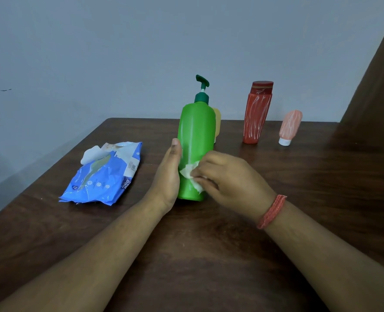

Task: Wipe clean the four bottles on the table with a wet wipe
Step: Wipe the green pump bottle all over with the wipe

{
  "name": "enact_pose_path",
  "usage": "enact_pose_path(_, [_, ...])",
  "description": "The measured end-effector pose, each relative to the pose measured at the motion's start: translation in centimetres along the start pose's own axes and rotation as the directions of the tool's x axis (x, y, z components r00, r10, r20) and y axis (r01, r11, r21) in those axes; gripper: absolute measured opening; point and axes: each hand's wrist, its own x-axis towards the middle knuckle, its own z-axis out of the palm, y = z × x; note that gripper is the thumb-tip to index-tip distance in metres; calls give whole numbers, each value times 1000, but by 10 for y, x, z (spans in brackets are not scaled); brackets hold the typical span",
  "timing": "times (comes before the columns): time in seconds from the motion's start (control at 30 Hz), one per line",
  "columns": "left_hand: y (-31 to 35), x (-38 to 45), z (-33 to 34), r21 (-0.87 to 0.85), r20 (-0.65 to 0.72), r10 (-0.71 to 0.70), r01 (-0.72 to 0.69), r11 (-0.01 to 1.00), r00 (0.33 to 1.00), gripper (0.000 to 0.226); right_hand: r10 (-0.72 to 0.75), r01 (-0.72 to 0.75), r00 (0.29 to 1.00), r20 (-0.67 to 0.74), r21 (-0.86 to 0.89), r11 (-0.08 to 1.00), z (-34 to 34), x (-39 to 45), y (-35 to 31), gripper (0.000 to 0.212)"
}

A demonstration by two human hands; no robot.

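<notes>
Dark wood counter [209,244], four bottles on it. Green pump bottle [196,131] upright near centre, mid-wipe. Yellow bottle [217,122] mostly hidden just behind it; red bottle [257,113] and pink tube [290,126] farther right, well apart. Blue wipes pack [105,174] to the left, flap open. Left hand [167,176] curled round bottle's side, steadying. Right hand [227,176] pinching wet wipe [191,173] against lower front. Best to keep left grip firm, run wipe bottom to shoulder, turn bottle to reach back.
</notes>
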Motion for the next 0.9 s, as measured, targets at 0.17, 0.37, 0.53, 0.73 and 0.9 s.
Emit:
enact_pose_path(0.17, [0,3,-4,-139,-12,-133,130,982,991,64,90,-91,992,-85,-1,996,1,0,7,10])
enact_pose_path(0.37, [5,5,-10,-251,139,-255,283,926,957,66,120,-119,989,-91,10,993,4,-1,8,10])
enact_pose_path(0.53, [4,4,-14,-291,145,-288,319,902,947,65,-46,44,999,22,87,995,3,-2,3,6])
enact_pose_path(0.73, [9,1,-9,-251,12,-234,230,940,972,74,4,-3,1000,-4,92,996,6,-2,5,8])
enact_pose_path(0.9, [14,2,-5,-254,-41,-213,196,947,976,76,38,-34,999,-39,81,996,8,-1,8,7])
